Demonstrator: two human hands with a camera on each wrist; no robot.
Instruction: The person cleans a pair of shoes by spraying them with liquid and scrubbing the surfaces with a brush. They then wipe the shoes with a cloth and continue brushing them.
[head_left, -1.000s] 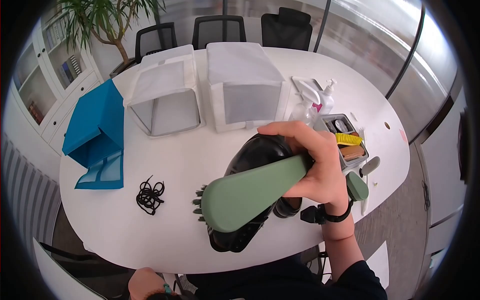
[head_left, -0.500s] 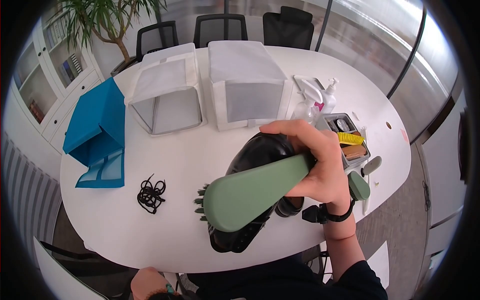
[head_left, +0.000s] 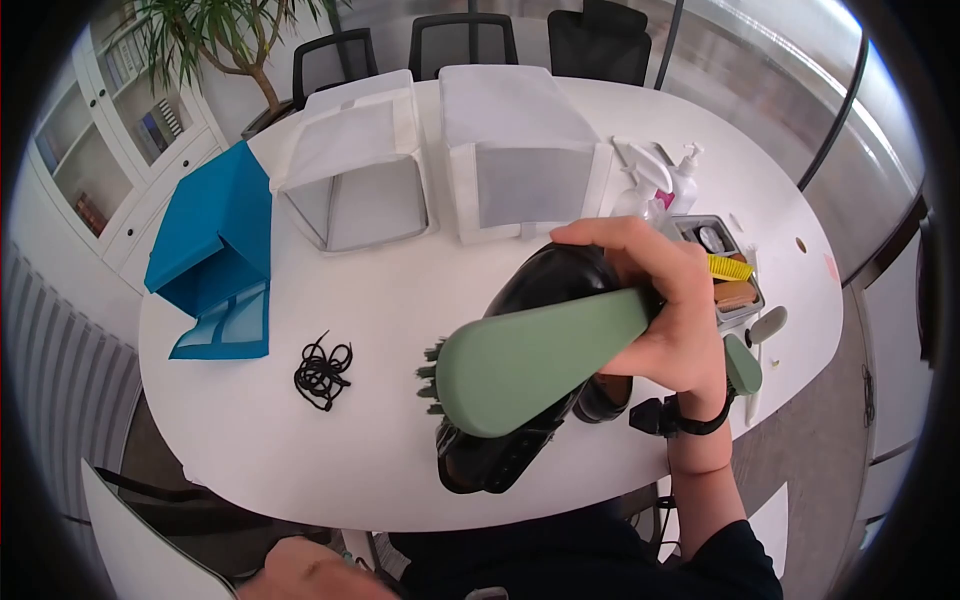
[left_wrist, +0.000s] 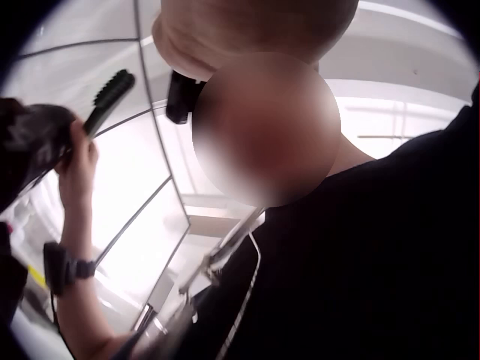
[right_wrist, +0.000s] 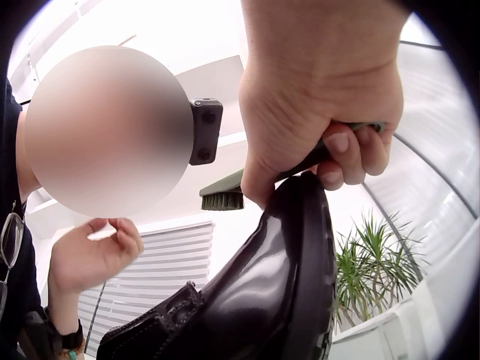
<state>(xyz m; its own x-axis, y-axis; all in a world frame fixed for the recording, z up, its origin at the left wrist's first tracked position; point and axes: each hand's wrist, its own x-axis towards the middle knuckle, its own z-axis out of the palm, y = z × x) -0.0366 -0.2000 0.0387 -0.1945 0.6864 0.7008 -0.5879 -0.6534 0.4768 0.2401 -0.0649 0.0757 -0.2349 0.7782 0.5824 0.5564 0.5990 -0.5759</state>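
Note:
My right hand (head_left: 675, 300) grips the handle of a green brush (head_left: 540, 360) and holds a glossy black leather shoe (head_left: 550, 275) by its toe. The brush lies across the shoe, its dark bristles (head_left: 430, 378) sticking out past the shoe's left side. From the right wrist view, the shoe (right_wrist: 255, 292) has its toe up, with fingers curled at the tip. My left hand (right_wrist: 94, 255) is raised near my chest, fingers loosely bent around nothing; it is blurred at the bottom of the head view. Beneath the held shoe, a second black shoe (head_left: 605, 400) is partly hidden.
Black laces (head_left: 323, 372) lie left on the white table (head_left: 390, 290). Farther back stand a blue box (head_left: 215, 225) and two white fabric boxes (head_left: 350, 130) (head_left: 515, 110). On the right are a grey tray (head_left: 742, 312) of brushes, a spray bottle (head_left: 655, 175), a pump bottle (head_left: 684, 188) and a small green brush (head_left: 743, 365).
The head view has shifted, so everything sits farther right and slightly higher. My left hand has moved and blurs at the bottom edge. My right hand keeps the same hold on brush and shoe.

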